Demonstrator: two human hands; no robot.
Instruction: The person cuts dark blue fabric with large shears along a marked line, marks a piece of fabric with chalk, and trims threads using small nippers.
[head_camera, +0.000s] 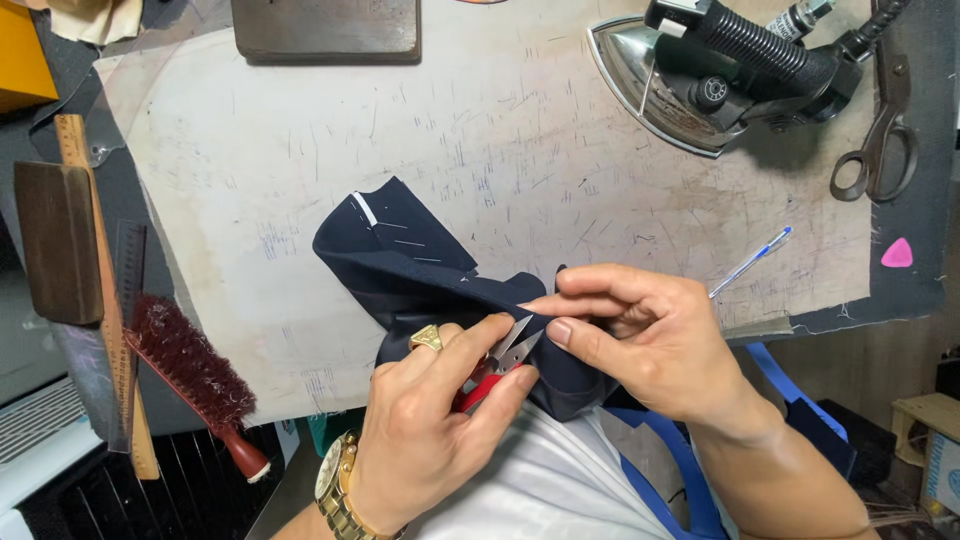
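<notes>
At the near edge of a chalk-marked pressing desk (300, 180), the left hand (430, 440) grips red-handled thread snips (500, 365), blades parted at a fold of navy cloth (420, 265) pinched shut by the right hand (640, 335). White basting stitches remain on the cloth's upper flap, so trimming looks unfinished. Beyond the cloth sit a steam iron (700, 75), shears (880, 130) and a brush (195, 375).

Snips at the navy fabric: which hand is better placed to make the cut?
Probably the left hand: it holds the red-handled snips with the blades at the navy fabric. The right hand only pinches the cloth.
</notes>
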